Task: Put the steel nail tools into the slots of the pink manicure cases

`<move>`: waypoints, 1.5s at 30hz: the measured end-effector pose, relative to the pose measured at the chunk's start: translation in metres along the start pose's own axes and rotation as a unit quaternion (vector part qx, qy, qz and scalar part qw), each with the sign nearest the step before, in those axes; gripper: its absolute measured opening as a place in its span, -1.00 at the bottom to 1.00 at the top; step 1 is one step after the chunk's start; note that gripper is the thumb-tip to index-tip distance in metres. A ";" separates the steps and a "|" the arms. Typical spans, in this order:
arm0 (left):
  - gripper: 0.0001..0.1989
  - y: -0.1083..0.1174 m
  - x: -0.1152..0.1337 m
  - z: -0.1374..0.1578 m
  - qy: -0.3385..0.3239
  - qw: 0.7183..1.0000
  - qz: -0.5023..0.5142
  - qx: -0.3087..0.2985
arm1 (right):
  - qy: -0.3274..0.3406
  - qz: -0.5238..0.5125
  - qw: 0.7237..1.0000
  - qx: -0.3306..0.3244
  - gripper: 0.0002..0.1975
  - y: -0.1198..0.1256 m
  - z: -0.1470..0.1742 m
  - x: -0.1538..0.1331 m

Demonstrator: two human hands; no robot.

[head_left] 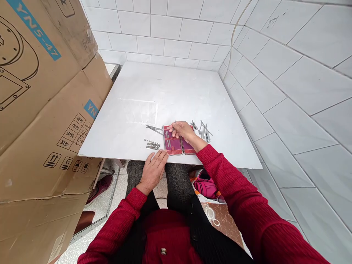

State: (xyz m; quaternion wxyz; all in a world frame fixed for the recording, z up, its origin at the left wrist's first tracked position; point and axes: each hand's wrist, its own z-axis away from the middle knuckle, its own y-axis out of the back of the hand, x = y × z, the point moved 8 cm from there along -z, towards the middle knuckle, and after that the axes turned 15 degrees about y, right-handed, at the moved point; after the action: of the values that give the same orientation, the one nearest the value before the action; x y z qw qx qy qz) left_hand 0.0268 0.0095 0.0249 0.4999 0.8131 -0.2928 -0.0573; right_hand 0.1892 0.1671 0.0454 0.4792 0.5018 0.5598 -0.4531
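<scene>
A red manicure case [173,151] lies unfolded near the table's front edge, with a purple lining and a few slim metal tools in its left half. Over that half, my right hand [182,129] pinches a small metal manicure tool [175,123]; its exact kind is too small to tell. My left hand [154,168] lies flat at the table edge, fingertips at the case's lower left corner, holding nothing. Tweezers-like metal tools [154,128] and several small striped pieces [153,145] lie left of the case. More metal tools [204,131], clipper-like ones among them, lie to its right.
The white table [176,88] meets a tiled wall at the back and right. A large cardboard box [49,121] stands close on the left. A cable [232,40] runs down the corner. Below the table are a pink cloth item [206,187] and another person's shoe [101,189].
</scene>
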 end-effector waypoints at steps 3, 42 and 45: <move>-0.47 0.000 0.000 0.000 0.001 1.000 0.002 -0.003 | 0.007 0.021 1.000 0.007 -0.59 0.001 0.000 -0.001; -0.42 -0.002 -0.001 0.001 0.007 1.000 0.013 -0.003 | 0.097 0.170 0.979 0.052 -0.79 0.007 -0.005 -0.001; -0.44 -0.001 0.000 0.000 0.003 1.000 0.010 -0.001 | 0.145 0.258 0.953 0.063 -0.87 0.010 -0.007 -0.007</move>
State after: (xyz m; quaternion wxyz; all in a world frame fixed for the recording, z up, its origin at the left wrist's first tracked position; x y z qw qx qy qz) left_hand 0.0268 0.0099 0.0238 0.5019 0.8101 -0.2990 -0.0500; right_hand 0.1985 0.1736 0.0530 0.4612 0.7185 0.4448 -0.2706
